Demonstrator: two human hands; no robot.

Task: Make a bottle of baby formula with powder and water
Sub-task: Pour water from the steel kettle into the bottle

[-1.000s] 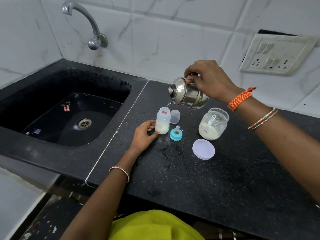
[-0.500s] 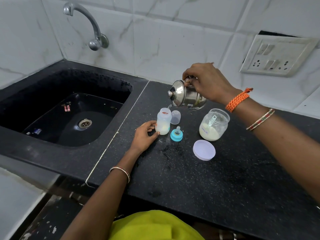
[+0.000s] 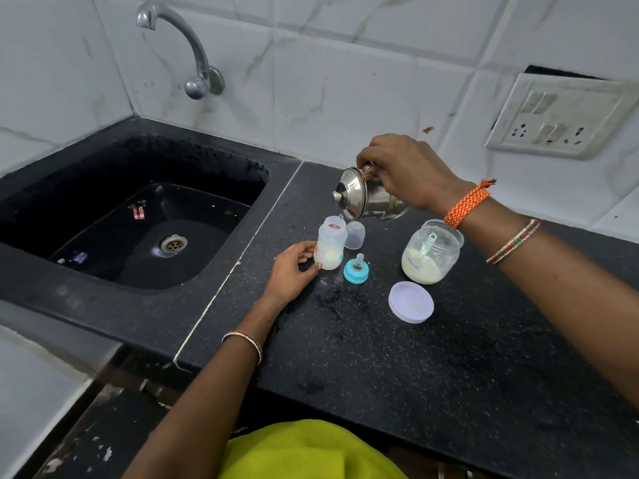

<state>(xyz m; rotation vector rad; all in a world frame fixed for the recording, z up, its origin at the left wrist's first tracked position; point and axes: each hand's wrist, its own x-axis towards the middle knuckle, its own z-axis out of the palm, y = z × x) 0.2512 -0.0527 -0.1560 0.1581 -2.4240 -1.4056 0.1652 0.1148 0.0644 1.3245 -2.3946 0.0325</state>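
Water runs from the tilted steel pot [image 3: 371, 198], gripped by the right hand [image 3: 408, 171], into the open bottle [image 3: 329, 244]. The left hand [image 3: 292, 271] pinches the bottle base so that it does not tip, while the teat ring [image 3: 356, 270] waits beside it.

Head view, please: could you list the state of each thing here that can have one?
Baby bottle: upright, open, partly filled, gripped at its base by the left hand.
Steel pot: tilted, lid on, pouring, held by the right hand.
Powder jar: open, scoop inside.
Jar lid: off, lying flat.
Teat ring: off, on counter.
Clear cap: off.
Tap: not running.
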